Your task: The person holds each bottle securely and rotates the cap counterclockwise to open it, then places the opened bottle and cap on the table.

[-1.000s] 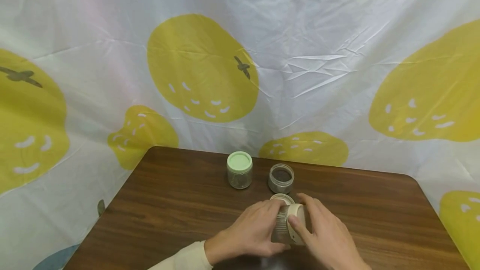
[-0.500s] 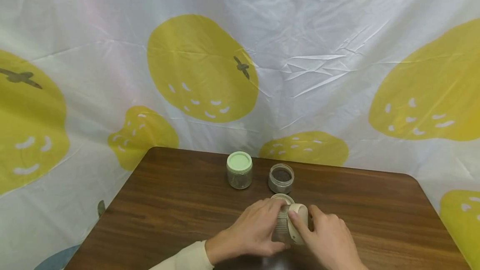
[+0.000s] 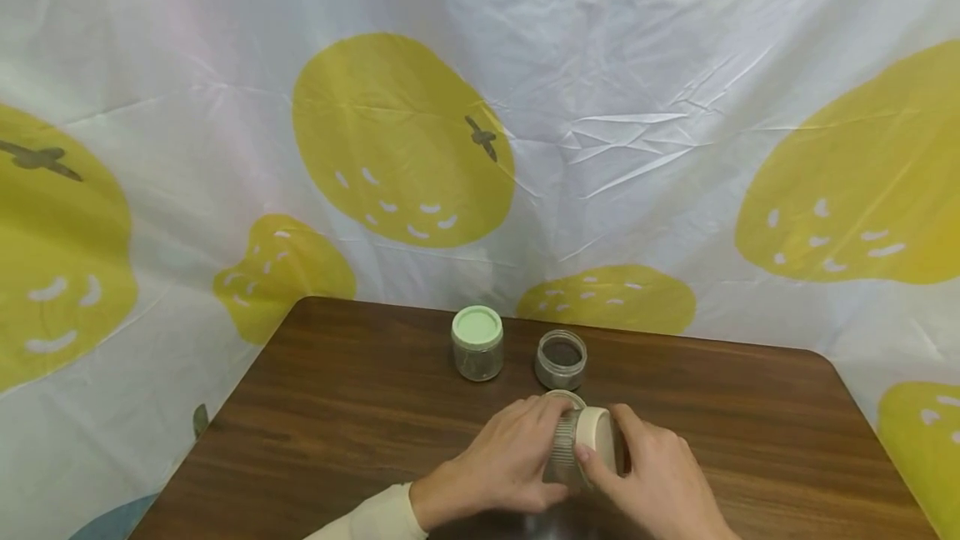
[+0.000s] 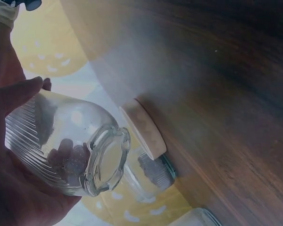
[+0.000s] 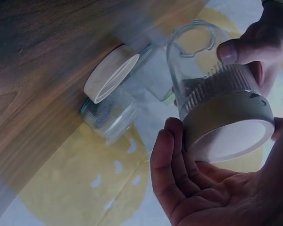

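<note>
Evidently, in the head view, a ribbed glass jar [image 3: 564,444] is held between both hands, tipped over so that its cream lid [image 3: 598,433] is turned toward the right side. The glass body is gripped by the left hand [image 3: 506,458], while the cream lid is grasped by the right hand [image 3: 662,475], whose thumb is set against the lid's rim. Just beyond the hands, a loose lid [image 3: 568,397] is partly hidden by them. Farther out, an uncapped jar [image 3: 561,370] is seen, and beside it, toward the left hand's side, a green-topped jar [image 3: 477,352]. All three are borne by the wooden table [image 3: 337,407] under the hands.

In the left wrist view, the jar's wavy-edged clear end is pointed away from the left palm, and the ribs are partly covered by that hand.

In the right wrist view, the cream lid's pale flat top is faced by the right palm, and its rim is touched by bent fingers.
</note>
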{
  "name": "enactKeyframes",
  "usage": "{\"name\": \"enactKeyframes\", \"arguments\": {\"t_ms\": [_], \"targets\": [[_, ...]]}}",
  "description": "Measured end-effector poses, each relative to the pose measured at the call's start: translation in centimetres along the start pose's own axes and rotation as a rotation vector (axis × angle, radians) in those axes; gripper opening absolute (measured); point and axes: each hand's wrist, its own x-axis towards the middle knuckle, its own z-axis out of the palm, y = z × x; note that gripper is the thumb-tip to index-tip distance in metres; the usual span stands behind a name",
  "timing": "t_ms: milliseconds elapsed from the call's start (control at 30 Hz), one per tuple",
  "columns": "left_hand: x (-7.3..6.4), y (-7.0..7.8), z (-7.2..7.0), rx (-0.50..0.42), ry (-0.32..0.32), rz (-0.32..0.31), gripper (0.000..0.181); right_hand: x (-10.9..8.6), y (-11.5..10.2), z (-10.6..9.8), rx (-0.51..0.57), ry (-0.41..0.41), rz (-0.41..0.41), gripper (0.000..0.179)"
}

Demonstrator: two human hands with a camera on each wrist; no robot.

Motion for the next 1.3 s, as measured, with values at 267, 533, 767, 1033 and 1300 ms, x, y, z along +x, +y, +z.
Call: {"name": "enactKeyframes", "arguments": {"t_ms": [267, 533, 767, 1033, 1300], "targets": [[-0.3, -0.2, 0.0, 0.006, 0.001, -0.001, 0.092, -0.3, 0.9, 0.5, -0.007, 0.065, -0.16, 0.064], [-0.5, -0.1, 0.1, 0.0, -0.013, -0.017, 0.093, -0.6, 1.5, 0.4, 0.026, -0.006, -0.191, 0.081], [-1.0, -0.4, 0.1, -0.005, -0.015, -0.026, 0.092, -0.8, 1.5, 0.6, 0.059, -0.061, -0.216, 0.088], [-0.7, -0.6, 0.0, -0.023, -0.019, -0.019, 0.095, -0.4, 0.8, -0.1, -0.056, -0.018, 0.079, 0.064], [-0.1, -0.4, 0.1, 0.0, 0.006, 0.012, 0.095, 0.4, -0.4, -1.1, -0.121, -0.166, 0.399, 0.064]]}}
